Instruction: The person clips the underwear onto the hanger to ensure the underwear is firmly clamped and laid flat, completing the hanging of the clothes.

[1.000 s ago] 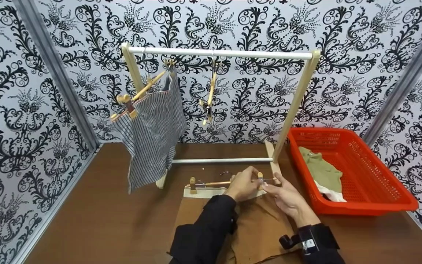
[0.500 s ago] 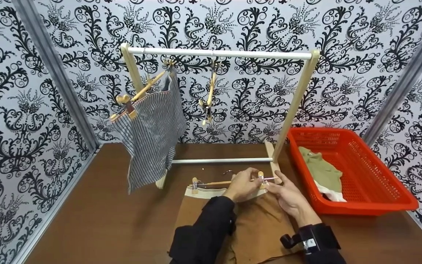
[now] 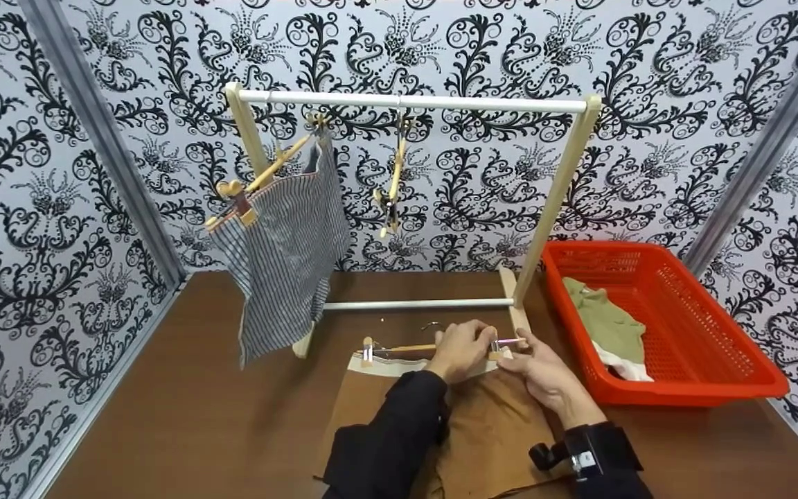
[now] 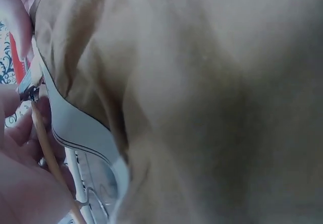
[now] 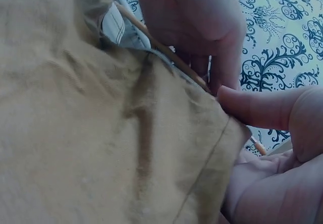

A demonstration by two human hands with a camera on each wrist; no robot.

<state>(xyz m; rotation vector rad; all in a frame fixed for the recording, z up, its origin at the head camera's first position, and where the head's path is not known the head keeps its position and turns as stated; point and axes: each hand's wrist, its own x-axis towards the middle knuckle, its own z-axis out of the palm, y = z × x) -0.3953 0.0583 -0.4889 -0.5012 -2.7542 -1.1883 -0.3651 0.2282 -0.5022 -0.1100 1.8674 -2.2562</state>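
Note:
In the head view a brown garment (image 3: 489,430) with a pale inner waistband lies on the table, its top edge along a wooden clip hanger (image 3: 413,348). The hanger's left clip (image 3: 368,351) sits over the waistband. My left hand (image 3: 460,350) pinches the right clip (image 3: 494,342) between thumb and fingers; the left wrist view shows its metal part (image 4: 31,92) at the fingertips. My right hand (image 3: 544,374) holds the garment's top right corner, thumb (image 5: 257,105) over the cloth and fingers beneath, in the right wrist view. The waistband bows away from the hanger bar (image 4: 48,153) between the clips.
Behind the hands stands a clothes rack (image 3: 413,102) with a striped cloth (image 3: 288,242) clipped to one hanger and a bare hanger (image 3: 396,173) beside it. To the right, a red basket (image 3: 711,346) contains an olive garment (image 3: 607,322) and something white (image 3: 624,364).
Both hands stay at the hanger's right end with small finger movements. The left clip has turned and shifted slightly right, and the right clip's top has dipped a little behind the left fingers.

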